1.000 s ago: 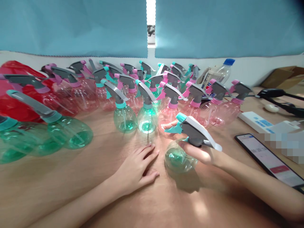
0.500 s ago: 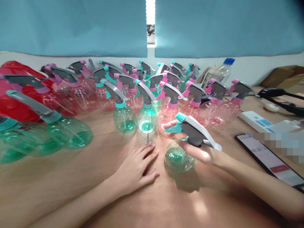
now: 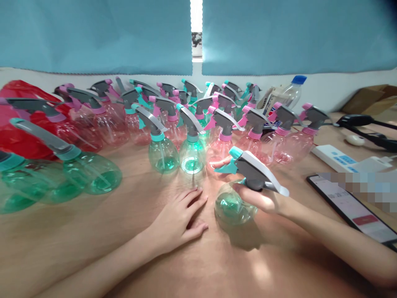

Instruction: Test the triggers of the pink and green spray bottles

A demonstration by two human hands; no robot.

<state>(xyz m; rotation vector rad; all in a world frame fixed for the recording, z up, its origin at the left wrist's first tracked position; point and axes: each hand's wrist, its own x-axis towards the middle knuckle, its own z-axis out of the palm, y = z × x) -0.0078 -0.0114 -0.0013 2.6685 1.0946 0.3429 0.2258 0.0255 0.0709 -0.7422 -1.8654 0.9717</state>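
My right hand (image 3: 260, 200) grips a green spray bottle (image 3: 231, 207) around its neck, below the grey head and teal trigger. The bottle leans a little, and a shadow falls on the table beneath it. Part of the right hand's fingers is hidden behind the trigger. Flat on the wooden table (image 3: 173, 269), my left hand (image 3: 178, 219) rests with its fingers spread, just left of that bottle. Beyond the hands stand two green spray bottles, the nearer-centre spray bottle (image 3: 191, 155) and its neighbour (image 3: 163, 155), beside a pink spray bottle (image 3: 220, 145).
Several more pink and green spray bottles crowd the back. Green bottles (image 3: 93, 174) lie at the left, near a red plastic bag (image 3: 18, 120). At the right are a phone (image 3: 353, 211), a white power strip (image 3: 338, 159), black headphones (image 3: 356, 121) and a cardboard box (image 3: 372, 101).
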